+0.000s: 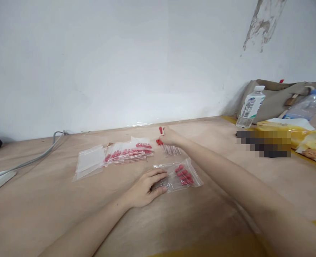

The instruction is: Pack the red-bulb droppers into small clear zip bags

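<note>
My left hand [149, 185] lies on the brown surface, fingers stretched and thumb apart, touching the left end of a clear plastic zip bag [171, 182]. Several red pieces [184, 175] sit inside that bag, toward its right end. Further back, my right hand [171, 135] is closed on a small red-ended stick [161, 130], which pokes up at the fingertips. Just below it lies a row of thin, pale sticks [172, 149], with red ends [159, 142] at the left. My right fingers are partly hidden by the hand itself.
Left of the hands lie overlapping filled bags with red pieces [132, 151] and flat clear bags [89, 160]. A grey cable [42, 155] runs at far left. A water bottle [251, 107], a grey bag [273, 96] and a yellow tissue pack [286, 128] stand at right. A white wall [120, 64] closes the back.
</note>
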A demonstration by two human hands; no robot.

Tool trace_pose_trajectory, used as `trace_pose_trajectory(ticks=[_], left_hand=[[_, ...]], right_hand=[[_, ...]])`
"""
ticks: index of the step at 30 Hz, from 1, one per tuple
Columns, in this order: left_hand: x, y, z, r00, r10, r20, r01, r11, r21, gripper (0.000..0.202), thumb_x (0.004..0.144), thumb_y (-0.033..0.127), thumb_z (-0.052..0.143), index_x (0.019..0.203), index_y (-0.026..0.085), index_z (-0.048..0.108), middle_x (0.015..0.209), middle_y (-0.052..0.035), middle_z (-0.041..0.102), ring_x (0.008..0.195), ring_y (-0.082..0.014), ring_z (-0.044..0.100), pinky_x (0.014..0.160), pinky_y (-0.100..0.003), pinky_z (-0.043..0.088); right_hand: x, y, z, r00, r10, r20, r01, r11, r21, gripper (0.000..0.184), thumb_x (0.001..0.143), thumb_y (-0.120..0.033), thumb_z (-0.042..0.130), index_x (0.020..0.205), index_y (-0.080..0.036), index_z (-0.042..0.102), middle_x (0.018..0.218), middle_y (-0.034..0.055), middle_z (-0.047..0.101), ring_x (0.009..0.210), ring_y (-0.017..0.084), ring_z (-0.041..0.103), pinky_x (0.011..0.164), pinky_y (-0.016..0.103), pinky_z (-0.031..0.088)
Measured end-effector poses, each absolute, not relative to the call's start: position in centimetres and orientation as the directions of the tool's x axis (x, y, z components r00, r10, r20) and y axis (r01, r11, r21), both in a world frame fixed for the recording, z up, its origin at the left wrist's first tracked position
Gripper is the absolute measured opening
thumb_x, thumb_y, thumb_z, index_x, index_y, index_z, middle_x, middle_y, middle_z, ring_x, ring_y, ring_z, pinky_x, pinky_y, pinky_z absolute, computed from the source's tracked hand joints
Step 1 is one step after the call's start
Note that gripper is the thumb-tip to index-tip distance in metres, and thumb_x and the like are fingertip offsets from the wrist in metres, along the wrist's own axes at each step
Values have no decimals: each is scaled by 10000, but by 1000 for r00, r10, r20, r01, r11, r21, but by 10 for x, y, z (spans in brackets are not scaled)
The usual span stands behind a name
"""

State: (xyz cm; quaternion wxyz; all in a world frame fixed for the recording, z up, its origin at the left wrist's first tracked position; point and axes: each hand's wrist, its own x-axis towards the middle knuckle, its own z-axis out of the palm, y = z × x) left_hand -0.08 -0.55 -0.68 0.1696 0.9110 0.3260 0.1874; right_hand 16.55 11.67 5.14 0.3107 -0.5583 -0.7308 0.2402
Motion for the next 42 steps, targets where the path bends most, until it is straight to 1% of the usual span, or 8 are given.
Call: trace_pose_trajectory(ticks=[6,10,13,23,28,32,37,42], left_hand=[[-2,-3,-6,745,630,220,505,-748,431,382,891,348,469,1261,256,476,1293,-55,468,1175,-206,445,988,-369,376],[-2,-3,-6,745,634,208,523,-748,409,392,892,348,465,1277,272,457,1311,-51,455,1190,-213,431,1000,-390,360],[-2,-3,-6,745,630,218,523,-755,394,389,895,348,457,1277,275,456,1306,-54,460,1188,-221,434,989,-404,370],[-2,-4,-6,743,631,223,532,-759,375,393,896,341,451,1283,278,448,1304,-52,463,1179,-227,440,986,-415,373],[-2,-4,-8,736,645,208,555,-749,362,389,898,344,449,1279,268,449,1314,-47,452,1200,-212,421,999,-392,367],[-1,-5,-7,730,650,210,566,-747,347,387,897,348,450,1273,256,454,1307,-52,460,1193,-213,429,993,-383,374],[-1,-6,-7,725,659,201,578,-741,342,406,899,353,447,1293,260,425,1322,-56,444,1203,-218,419,1000,-393,364],[-1,-8,-6,724,662,196,579,-736,350,433,904,352,434,1325,271,376,1368,-57,392,1220,-228,402,1000,-407,362]], right_hand=[[262,65,31,-4,979,203,201,200,-959,633,643,-165,460,1216,-202,195,549,-97,434,373,101,444,344,197,322],[289,43,-2,204,968,143,-16,150,-989,563,615,-175,511,1112,-234,252,565,-102,470,394,101,488,356,204,389],[284,38,-17,250,958,139,-130,176,-976,479,627,-202,549,1011,-250,267,598,-96,513,454,114,551,419,233,461],[266,31,-28,77,969,234,-145,243,-959,483,672,-330,608,959,-247,228,740,-47,584,602,123,620,654,329,527],[270,28,-28,70,971,230,-78,235,-969,484,669,-365,593,968,-251,230,719,-42,582,576,127,592,592,304,503],[273,23,-23,53,988,144,-170,151,-974,467,648,-325,624,937,-258,263,733,-32,597,629,145,621,662,330,515],[279,20,-22,-53,999,-10,-330,-27,-943,261,718,-286,587,856,-234,371,769,13,631,724,148,644,792,354,495],[293,21,-20,-220,974,-47,-72,-64,-995,220,665,-293,669,773,-163,529,755,11,609,643,90,575,663,250,474]])
